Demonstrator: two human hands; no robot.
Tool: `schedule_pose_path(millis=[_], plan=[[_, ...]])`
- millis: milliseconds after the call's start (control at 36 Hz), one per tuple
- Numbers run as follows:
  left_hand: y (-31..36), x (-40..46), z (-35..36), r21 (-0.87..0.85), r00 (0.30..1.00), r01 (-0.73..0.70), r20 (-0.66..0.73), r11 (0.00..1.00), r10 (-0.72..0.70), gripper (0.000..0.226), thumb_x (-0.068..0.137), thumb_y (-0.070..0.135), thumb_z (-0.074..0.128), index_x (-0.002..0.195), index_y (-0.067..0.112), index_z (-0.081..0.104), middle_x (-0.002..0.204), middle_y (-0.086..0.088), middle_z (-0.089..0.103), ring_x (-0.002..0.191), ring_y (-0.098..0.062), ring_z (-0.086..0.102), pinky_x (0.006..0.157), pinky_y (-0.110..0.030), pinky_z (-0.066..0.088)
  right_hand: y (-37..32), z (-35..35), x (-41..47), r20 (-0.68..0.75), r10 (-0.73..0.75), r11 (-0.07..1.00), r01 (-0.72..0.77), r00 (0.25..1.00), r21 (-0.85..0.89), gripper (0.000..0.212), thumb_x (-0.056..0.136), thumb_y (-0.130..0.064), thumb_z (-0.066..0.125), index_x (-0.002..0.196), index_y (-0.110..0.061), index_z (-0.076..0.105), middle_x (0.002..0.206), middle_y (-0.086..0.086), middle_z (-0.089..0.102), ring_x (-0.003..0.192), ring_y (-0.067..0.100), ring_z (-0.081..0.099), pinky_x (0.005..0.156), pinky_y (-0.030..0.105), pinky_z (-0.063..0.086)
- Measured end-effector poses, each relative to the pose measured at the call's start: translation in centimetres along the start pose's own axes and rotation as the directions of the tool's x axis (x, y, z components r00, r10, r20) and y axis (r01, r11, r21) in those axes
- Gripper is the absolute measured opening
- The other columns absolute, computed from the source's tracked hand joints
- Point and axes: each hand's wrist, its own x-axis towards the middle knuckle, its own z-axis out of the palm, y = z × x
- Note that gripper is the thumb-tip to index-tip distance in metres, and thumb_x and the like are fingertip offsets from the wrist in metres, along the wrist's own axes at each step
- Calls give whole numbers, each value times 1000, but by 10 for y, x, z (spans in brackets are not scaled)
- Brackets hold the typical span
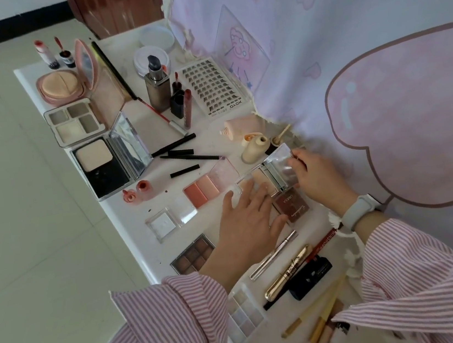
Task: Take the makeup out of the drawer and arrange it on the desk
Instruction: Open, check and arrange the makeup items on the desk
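The white desk (128, 221) runs from the upper left of the frame down to the lower right, covered in makeup. Near the middle right, a small clear compact (273, 172) lies open on the desk, its lid standing up. The right hand (318, 179) pinches the raised lid at its top edge, fingers curled round it. The left hand (250, 220) lies flat with its fingers straight and spread, the fingertips pressing on the base of the same compact; it grips nothing.

Just below the compact, partly under the left hand, sits a brown eyeshadow case (293, 205). To the left of the compact lies a pink blush palette (207, 186) with its clear lid open, and below that a small white square compact (166, 224). A dark brown eyeshadow palette (193, 253) peeks out beside the left wrist.

Further up the frame, a black powder compact (104, 170) stands open with its mirror up, above it a grey four-pan palette (75, 123) and a round pink cushion compact (61, 85). A card of false lashes (212, 86) lies by the pink curtain (374, 36), and a foundation bottle (157, 88) stands beside it.

At the lower right lie a gold mascara tube (287, 274), a silver pencil (273, 254) and a pale multi-pan palette (244, 313). A white watch (358, 210) is on the right wrist.
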Motion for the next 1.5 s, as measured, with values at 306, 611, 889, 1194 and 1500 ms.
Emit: schedule_pose_path(millis=[306,611,889,1194,1500], plan=[[1,-29,2,-59,951,-23,-310,998,3,44,86,34,33,112,13,62,127,-7,58,122,-27,50,98,-50,40,10,3,-23,-129,37,989,-18,991,145,41,94,-28,47,132,-12,43,116,6,56,104,20,55,93,38,46],[-5,-84,9,-248,831,170,-484,954,-274,38,83,25,41,115,13,58,121,-6,60,117,-27,52,88,-42,44,5,54,-96,-144,-185,982,177,972,-69,38,85,-18,62,120,-7,53,117,9,51,109,22,44,93,34,39],[-16,-77,13,-97,930,147,-325,984,-171,64,62,17,78,121,14,54,128,-8,56,113,-31,55,77,-47,45,5,68,-89,204,-147,925,207,968,-317,63,83,-51,56,134,-22,35,130,-3,41,122,17,27,99,32,23],[-15,-54,7,28,941,80,-331,996,-66,87,59,27,78,133,6,40,113,-8,59,96,-27,57,75,-40,45,-7,47,-99,168,-24,939,-35,986,342,13,90,-26,56,99,-22,47,81,-8,54,68,3,50,57,7,39],[4,-62,1,-65,919,68,-384,996,-87,78,66,45,48,129,0,44,99,-8,62,86,-24,58,71,-36,45,-16,23,-102,160,-39,959,-8,986,285,22,93,-38,47,76,-24,44,70,-8,58,58,3,53,51,8,39]])
